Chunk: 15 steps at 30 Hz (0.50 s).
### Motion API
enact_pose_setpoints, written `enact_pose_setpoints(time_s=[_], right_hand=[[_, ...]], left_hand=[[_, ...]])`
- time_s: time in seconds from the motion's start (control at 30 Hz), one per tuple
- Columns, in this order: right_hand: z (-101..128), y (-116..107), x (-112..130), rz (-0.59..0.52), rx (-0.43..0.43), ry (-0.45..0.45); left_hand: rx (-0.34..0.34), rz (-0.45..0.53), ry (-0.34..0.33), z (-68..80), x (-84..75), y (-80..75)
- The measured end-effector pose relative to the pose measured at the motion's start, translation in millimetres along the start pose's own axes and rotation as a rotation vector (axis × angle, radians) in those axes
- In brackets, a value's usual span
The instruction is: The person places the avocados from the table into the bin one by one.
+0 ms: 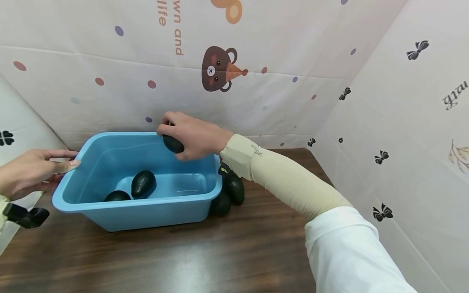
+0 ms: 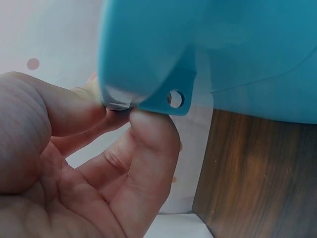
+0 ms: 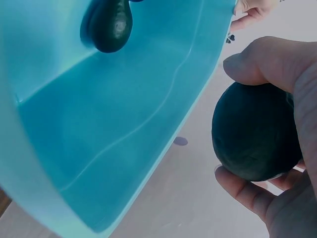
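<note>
Head view: nearest, a white-sleeved right hand (image 1: 194, 136) grips a dark green avocado (image 1: 173, 143) above the blue plastic tub (image 1: 146, 213) on the brown wooden tabletop (image 1: 183, 260). Left wrist view alone shows the left hand (image 2: 89, 163) pinching the tub's corner rim. Right wrist view shows fingers curled around the avocado.

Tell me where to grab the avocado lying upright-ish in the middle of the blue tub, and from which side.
Take the avocado across its broad middle, coming straight down from above. It lies on the floor of the blue tub, whose walls block a sideways approach, and another avocado sits close on its near left. Its far and right sides look free, so fingers probably fit best there.
</note>
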State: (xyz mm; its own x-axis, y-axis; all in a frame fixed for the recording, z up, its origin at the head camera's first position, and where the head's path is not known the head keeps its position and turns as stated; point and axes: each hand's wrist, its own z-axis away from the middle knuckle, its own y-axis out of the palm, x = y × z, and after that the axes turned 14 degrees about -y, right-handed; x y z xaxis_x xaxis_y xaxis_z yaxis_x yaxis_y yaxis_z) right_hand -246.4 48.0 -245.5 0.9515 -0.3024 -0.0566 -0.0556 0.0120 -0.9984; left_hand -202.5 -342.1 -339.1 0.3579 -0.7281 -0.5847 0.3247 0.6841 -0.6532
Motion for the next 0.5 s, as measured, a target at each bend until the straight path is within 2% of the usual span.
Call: enact_pose_setpoints(time_s=[0.5], right_hand=[[-30,-2,10,0.012,0.044,-0.044]], left_hand=[[0.007,-0.01,-0.007,0.4,-2.1,0.5]])
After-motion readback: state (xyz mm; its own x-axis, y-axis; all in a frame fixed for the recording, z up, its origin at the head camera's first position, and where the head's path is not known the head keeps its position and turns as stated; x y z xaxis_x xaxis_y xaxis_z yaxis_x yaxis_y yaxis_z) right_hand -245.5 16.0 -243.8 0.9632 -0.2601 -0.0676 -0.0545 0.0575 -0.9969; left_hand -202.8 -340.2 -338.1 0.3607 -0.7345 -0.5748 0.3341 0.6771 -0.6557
